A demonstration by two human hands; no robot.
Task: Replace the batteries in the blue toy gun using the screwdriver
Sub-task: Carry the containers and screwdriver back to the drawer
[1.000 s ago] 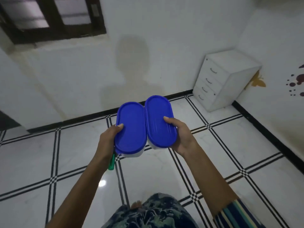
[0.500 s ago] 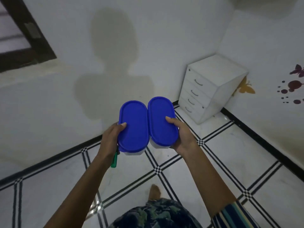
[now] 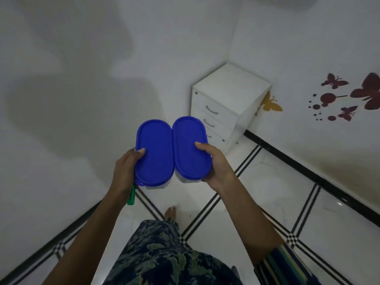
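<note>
Blue toy gun is nowhere in view, and with left hand [image 3: 125, 171] clamping one blue-lidded box [image 3: 153, 153] plus a green-handled screwdriver [image 3: 131, 196], right hand [image 3: 216, 164] gripping the other box [image 3: 190, 148], either could slip.

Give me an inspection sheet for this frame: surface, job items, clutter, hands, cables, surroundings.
Surface: tiled floor, white with black lines; no table seen.
Job's things: green screwdriver handle pokes out below the left hand; toy gun and batteries not seen.
Clutter: two blue-lidded containers, left container and right container, side by side, lids on.
Grippers: left hand holds left container and screwdriver; right hand holds right container.
Cables: nothing seen.
Surroundings: white drawer unit in the corner; butterfly stickers on the wall.
</note>
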